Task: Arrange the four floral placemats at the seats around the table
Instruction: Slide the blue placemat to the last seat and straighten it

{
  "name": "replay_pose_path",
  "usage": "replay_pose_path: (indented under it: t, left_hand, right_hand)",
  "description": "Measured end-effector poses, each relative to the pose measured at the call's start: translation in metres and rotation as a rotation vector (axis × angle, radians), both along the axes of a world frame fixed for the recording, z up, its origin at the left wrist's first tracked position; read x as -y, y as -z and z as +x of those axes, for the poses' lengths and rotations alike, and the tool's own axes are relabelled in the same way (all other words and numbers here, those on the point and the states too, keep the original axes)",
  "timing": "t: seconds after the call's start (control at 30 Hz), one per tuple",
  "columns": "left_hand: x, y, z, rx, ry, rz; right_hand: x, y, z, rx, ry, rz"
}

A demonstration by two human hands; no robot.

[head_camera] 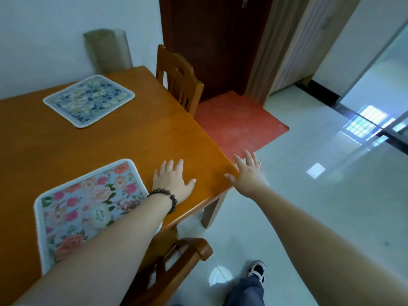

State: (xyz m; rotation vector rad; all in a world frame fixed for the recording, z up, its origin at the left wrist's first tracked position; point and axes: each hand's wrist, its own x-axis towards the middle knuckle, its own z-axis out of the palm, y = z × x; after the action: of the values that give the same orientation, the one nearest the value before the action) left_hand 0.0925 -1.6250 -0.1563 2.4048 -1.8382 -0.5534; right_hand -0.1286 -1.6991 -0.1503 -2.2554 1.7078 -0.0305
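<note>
Two floral placemats lie flat on the orange wooden table (136, 138). The pink-flowered placemat (84, 208) is near the front edge, partly under my left forearm. The blue-flowered placemat (89, 100) lies at the far side, close to the wall. My left hand (173, 180), a bead bracelet on its wrist, rests palm down on the bare wood just right of the pink mat, fingers spread. My right hand (248, 173) hovers open over the table's right corner, holding nothing. No other placemats are in view.
A wooden chair (178, 78) stands at the table's far right side, another chair (176, 259) is tucked in below my left arm. A red floor mat (238, 120) lies before a dark door (212, 40). Glossy tiles and my shoe (257, 270) are on the right.
</note>
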Motion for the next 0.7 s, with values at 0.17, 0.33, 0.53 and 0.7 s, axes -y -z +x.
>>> replay_pose_path:
  t: [0.17,0.33,0.53,0.7]
  left_hand:
    - [0.061,0.011,-0.066,0.037,-0.059,-0.003]
    - [0.14,0.02,-0.126,0.037,-0.217,-0.022]
    - [0.205,0.002,-0.164,0.043,-0.327,-0.047]
    - [0.243,-0.015,-0.153,0.079,-0.433,-0.076]
  right_hand:
    - [0.066,0.015,-0.042,0.005,-0.074,0.022]
    - [0.153,0.023,-0.09,0.001,-0.189,0.061]
    - [0.235,0.012,-0.128,-0.006,-0.265,0.077]
    - [0.301,-0.002,-0.113,0.018,-0.339,0.046]
